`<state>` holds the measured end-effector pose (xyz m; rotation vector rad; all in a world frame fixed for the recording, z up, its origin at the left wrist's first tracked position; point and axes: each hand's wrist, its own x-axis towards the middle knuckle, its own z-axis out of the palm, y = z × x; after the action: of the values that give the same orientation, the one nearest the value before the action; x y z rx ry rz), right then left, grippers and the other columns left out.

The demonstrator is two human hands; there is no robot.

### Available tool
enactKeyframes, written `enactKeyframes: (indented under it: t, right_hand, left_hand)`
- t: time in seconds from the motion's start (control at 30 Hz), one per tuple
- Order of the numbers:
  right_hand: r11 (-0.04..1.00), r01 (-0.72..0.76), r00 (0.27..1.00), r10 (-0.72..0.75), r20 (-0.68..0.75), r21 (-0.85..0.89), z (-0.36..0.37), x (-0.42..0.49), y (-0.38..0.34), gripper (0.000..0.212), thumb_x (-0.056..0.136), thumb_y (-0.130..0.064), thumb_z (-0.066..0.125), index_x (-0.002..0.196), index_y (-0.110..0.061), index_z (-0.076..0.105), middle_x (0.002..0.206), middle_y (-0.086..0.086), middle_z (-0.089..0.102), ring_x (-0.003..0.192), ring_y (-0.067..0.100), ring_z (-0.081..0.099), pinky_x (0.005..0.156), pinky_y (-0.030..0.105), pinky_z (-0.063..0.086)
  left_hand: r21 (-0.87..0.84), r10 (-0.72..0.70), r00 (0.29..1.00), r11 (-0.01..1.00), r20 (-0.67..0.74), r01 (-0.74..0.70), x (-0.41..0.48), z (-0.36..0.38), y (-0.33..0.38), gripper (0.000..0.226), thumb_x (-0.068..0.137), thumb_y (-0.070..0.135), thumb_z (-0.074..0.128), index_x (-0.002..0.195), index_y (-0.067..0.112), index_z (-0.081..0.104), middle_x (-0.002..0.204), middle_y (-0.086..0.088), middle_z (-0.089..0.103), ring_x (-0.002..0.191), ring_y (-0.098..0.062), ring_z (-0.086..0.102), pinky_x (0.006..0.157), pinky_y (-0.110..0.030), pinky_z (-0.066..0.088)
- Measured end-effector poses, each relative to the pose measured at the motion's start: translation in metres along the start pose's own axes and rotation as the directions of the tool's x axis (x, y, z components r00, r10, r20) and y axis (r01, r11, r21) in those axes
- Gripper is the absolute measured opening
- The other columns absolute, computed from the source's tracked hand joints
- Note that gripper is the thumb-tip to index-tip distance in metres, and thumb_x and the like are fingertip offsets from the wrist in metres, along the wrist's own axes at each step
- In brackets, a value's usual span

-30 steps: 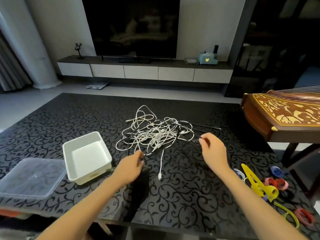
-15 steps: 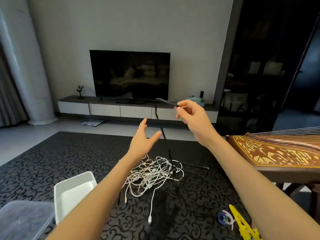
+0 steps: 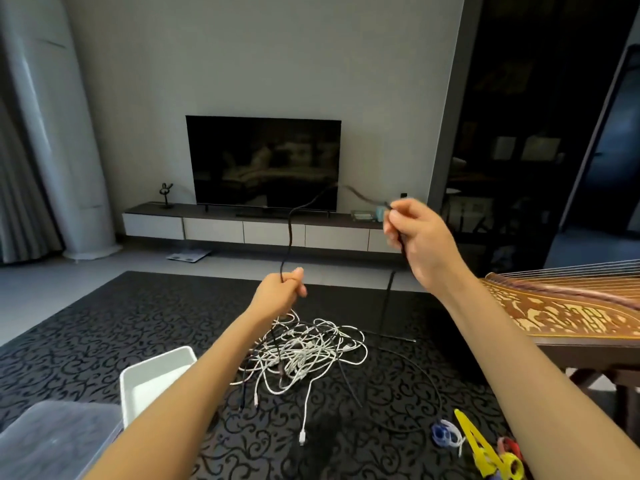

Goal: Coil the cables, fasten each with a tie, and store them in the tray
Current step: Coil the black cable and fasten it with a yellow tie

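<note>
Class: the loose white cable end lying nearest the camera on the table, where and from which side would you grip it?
Likely best: pinch the white cable just behind its plug, from above. That straight tail lies clear of the tangle, so nothing crowds the fingers.

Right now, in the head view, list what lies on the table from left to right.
clear lid → white tray → white cable tangle → blue tie → yellow clip. Above them, the left hand and right hand hold up a black cable.
</note>
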<state>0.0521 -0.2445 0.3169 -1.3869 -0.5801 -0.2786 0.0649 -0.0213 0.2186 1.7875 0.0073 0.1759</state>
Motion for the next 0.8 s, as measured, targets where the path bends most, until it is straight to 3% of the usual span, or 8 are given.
enactKeyframes:
  t: [0.13,0.2,0.3,0.43,0.53,0.67,0.73,0.8]
  right_hand:
    - [0.674,-0.43,0.884,0.451,-0.126,-0.6,-0.029,-0.04,0.071,0.018,0.088,-0.002,0.053,0.077,-0.015,0.058,0.072,0.005,0.064,0.062,0.015,0.054,0.053,0.024,0.042]
    - [0.475,-0.416,0.833,0.541,-0.115,-0.775,-0.03,-0.064,0.094,0.018,0.088,-0.006,0.055,0.101,-0.014,0.062,0.099,0.008,0.066,0.083,0.018,0.061,0.074,0.029,0.048]
    - [0.524,-0.337,0.881,0.468,-0.066,-0.782,-0.012,-0.08,0.098,0.062,0.09,-0.015,0.057,0.147,-0.019,0.03,0.139,0.01,0.048,0.105,0.022,0.058,0.089,0.029,0.042]
    - [0.592,-0.003,0.967,0.208,0.149,-0.806,0.025,-0.076,0.088,0.069,0.093,-0.028,0.056,0.151,-0.025,0.017,0.155,-0.001,0.028,0.141,0.018,0.027,0.111,0.034,0.024]
    - [0.503,0.153,0.956,0.142,0.256,-0.851,0.04,-0.073,0.084,0.048,0.096,-0.031,0.051,0.141,-0.019,0.041,0.147,0.003,0.041,0.139,0.019,0.029,0.116,0.038,0.013]
    - [0.694,0.041,0.953,0.19,0.237,-0.719,0.032,-0.075,0.072,0.016,0.092,-0.028,0.059,0.089,-0.013,0.062,0.092,0.001,0.066,0.087,0.015,0.06,0.084,0.031,0.046]
    - [0.822,-0.133,0.903,0.331,0.275,-0.554,0.028,-0.081,0.064,0.02,0.092,-0.027,0.06,0.077,-0.014,0.061,0.068,-0.002,0.064,0.059,0.009,0.058,0.061,0.025,0.047]
    - [0.756,-0.099,0.895,0.351,0.274,-0.647,0.024,-0.087,0.062,0.019,0.091,-0.029,0.061,0.074,-0.02,0.062,0.061,-0.007,0.059,0.052,0.004,0.05,0.054,0.02,0.041]
  left_hand:
    - [-0.06,-0.098,0.987,0.994,-0.128,0.091,-0.011,-0.03,-0.011,0.027,0.094,0.018,0.053,0.068,0.011,0.05,0.042,0.008,0.031,0.034,-0.005,0.024,0.035,-0.016,0.018]
    - [-0.044,-0.142,0.99,0.989,-0.021,0.141,-0.019,-0.035,-0.009,0.022,0.096,0.016,0.049,0.075,0.01,0.051,0.05,0.005,0.033,0.04,-0.005,0.026,0.037,-0.017,0.019]
    - [0.005,-0.126,0.981,0.992,0.146,0.127,-0.031,-0.033,-0.006,0.029,0.099,0.009,0.039,0.078,0.005,0.057,0.056,0.002,0.036,0.047,-0.007,0.032,0.04,-0.015,0.022]
    - [0.096,-0.006,0.957,0.995,0.289,-0.022,-0.047,-0.02,0.001,0.028,0.1,0.01,0.042,0.082,0.005,0.064,0.058,0.0,0.04,0.049,-0.007,0.036,0.045,-0.016,0.028]
    - [0.16,0.04,0.935,0.982,0.352,-0.102,-0.055,-0.011,0.008,0.024,0.1,0.019,0.047,0.091,0.012,0.068,0.058,0.003,0.044,0.049,-0.008,0.04,0.045,-0.016,0.031]
    - [0.334,0.062,0.934,0.924,0.351,-0.187,-0.062,-0.015,0.006,0.022,0.094,0.034,0.057,0.085,0.018,0.069,0.052,0.007,0.047,0.044,-0.006,0.04,0.045,-0.017,0.033]
    - [0.554,0.147,0.956,0.789,0.252,-0.267,-0.063,-0.016,-0.001,0.028,0.088,0.046,0.06,0.076,0.021,0.065,0.053,0.009,0.051,0.048,-0.005,0.044,0.049,-0.02,0.034]
    - [0.752,0.346,0.915,0.541,0.208,-0.376,-0.066,-0.013,-0.011,0.03,0.088,0.048,0.059,0.078,0.02,0.062,0.065,0.009,0.054,0.062,-0.008,0.052,0.056,-0.023,0.032]
